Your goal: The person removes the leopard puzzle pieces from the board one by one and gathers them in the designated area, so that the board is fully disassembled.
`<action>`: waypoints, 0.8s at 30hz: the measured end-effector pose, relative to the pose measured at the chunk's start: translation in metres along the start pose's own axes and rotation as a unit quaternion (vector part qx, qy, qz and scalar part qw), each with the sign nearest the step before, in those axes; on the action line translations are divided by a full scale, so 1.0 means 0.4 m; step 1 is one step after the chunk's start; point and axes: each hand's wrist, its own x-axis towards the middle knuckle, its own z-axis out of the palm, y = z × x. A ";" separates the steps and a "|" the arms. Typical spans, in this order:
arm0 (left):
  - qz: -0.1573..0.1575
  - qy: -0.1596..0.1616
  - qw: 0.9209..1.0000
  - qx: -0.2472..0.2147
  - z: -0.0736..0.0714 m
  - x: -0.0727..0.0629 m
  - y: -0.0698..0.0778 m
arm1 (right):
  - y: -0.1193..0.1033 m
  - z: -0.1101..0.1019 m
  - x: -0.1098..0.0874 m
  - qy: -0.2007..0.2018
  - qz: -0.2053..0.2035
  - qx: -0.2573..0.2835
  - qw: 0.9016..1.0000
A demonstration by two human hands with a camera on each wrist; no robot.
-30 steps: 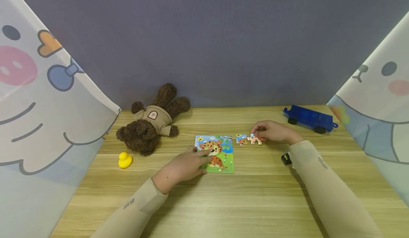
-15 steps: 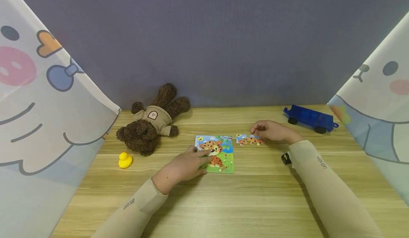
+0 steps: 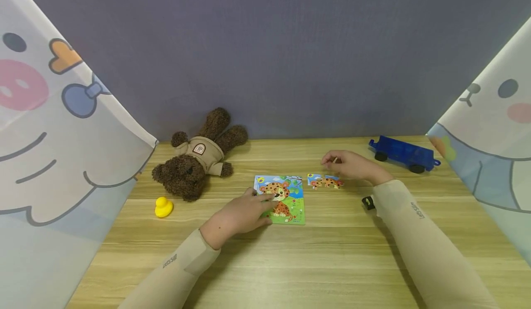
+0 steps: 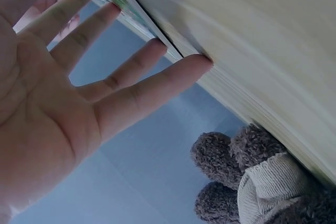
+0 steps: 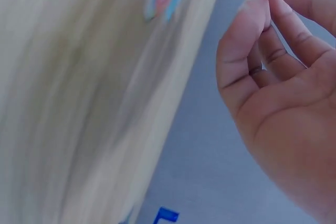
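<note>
In the head view my left hand [image 3: 244,212] rests on the left part of a square leopard picture board [image 3: 295,212], its fingers spread and straight. The left wrist view has those fingertips [image 4: 202,62] along the board's edge, palm raised off the table. Just right of the board, two jigsaw pieces with leopard print, a left piece [image 3: 314,180] and a right piece [image 3: 333,182], lie side by side on the table. My right hand [image 3: 350,165] hovers beyond them, fingers loosely bent and holding nothing. In the right wrist view its thumb and index tips come close together.
A brown teddy bear [image 3: 182,175] lies at the left back, with a yellow rubber duck [image 3: 163,207] nearer. At the right back stands a blue toy wagon [image 3: 402,154]. A small black object [image 3: 368,202] sits beside my right sleeve. A grey wall [image 3: 282,69] closes off the back.
The right jigsaw piece was tilted in my right hand's fingers, then lay flat beside the other piece. My right hand has let go and lifted away to the back. My left hand stays put.
</note>
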 end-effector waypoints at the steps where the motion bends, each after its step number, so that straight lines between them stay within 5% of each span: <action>1: -0.001 0.002 1.000 0.000 -0.001 0.001 0.002 | -0.008 0.001 0.001 0.001 -0.003 -0.001 1.000; 16: -0.005 0.024 0.999 0.023 -0.015 0.021 0.026 | -0.114 0.085 0.049 -0.049 -0.056 0.046 0.996; 24: -0.017 0.010 1.000 0.004 -0.015 0.027 0.045 | -0.144 0.149 0.075 -0.061 -0.079 -0.002 0.995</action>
